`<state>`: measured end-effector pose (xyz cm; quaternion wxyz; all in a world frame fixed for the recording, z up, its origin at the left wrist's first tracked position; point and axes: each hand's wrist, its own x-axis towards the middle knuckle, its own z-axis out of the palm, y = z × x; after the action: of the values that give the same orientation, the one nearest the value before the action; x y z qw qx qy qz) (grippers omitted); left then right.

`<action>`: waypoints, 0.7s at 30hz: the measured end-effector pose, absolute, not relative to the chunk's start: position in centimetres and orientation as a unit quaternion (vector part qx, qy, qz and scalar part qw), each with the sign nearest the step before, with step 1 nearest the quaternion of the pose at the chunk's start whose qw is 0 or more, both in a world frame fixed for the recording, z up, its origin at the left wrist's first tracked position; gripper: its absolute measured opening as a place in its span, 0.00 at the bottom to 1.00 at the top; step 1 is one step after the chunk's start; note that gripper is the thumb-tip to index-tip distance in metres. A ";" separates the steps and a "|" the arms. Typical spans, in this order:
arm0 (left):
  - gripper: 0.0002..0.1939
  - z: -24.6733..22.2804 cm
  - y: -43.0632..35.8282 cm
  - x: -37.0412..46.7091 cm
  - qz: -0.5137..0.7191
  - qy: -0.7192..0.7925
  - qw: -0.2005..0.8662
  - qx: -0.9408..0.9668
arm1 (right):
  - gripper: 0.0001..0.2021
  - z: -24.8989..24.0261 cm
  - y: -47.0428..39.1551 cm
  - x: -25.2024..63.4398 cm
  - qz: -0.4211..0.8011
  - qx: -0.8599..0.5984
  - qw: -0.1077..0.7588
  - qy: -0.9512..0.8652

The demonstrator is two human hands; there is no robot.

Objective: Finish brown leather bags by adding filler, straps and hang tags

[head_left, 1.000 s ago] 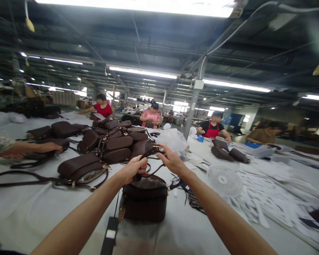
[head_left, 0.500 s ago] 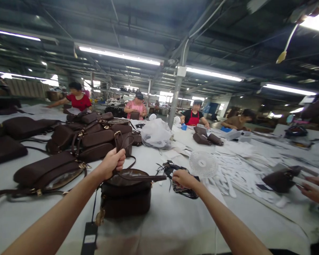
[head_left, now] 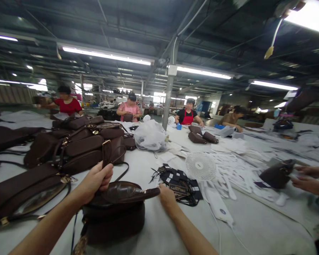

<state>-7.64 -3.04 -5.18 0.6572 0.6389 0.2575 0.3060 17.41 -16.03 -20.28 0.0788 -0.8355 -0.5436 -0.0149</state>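
A dark brown handbag [head_left: 114,219] stands on the white table right in front of me, its zipped top gaping and a shiny lining showing. My left hand [head_left: 101,177] is closed round the bag's strap [head_left: 106,150], lifting it above the left side of the opening. On the other side, my right hand [head_left: 167,198] has its fingers curled at the dark zip end [head_left: 152,193] that sticks out from the opening; the fingertips are partly hidden. Just beyond that hand lies a heap of black hang tags [head_left: 179,180] with cords.
A pile of brown handbags [head_left: 82,147] covers the left. Ahead are a bundle of white plastic [head_left: 150,136] and a white fan [head_left: 200,166] with its cord. White strips [head_left: 225,170] spread rightward. At right, another person's hands [head_left: 308,179] hold a dark bag [head_left: 276,175]. Several co-workers sit opposite.
My right hand has come leftward and lower, off the hang tags and up against the zip end. The view has swung slightly right, and the bag appears lower and further left.
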 end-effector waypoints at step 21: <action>0.22 -4.1 -3.2 -8.9 0.281 0.232 0.681 0.635 | 0.08 -20.8 -20.5 13.6 0.010 -0.854 0.054 -0.517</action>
<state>-8.86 -3.19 -4.09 0.6813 0.6346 0.2322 0.2814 13.61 -20.53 -20.84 0.0542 -0.8539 -0.5175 0.0100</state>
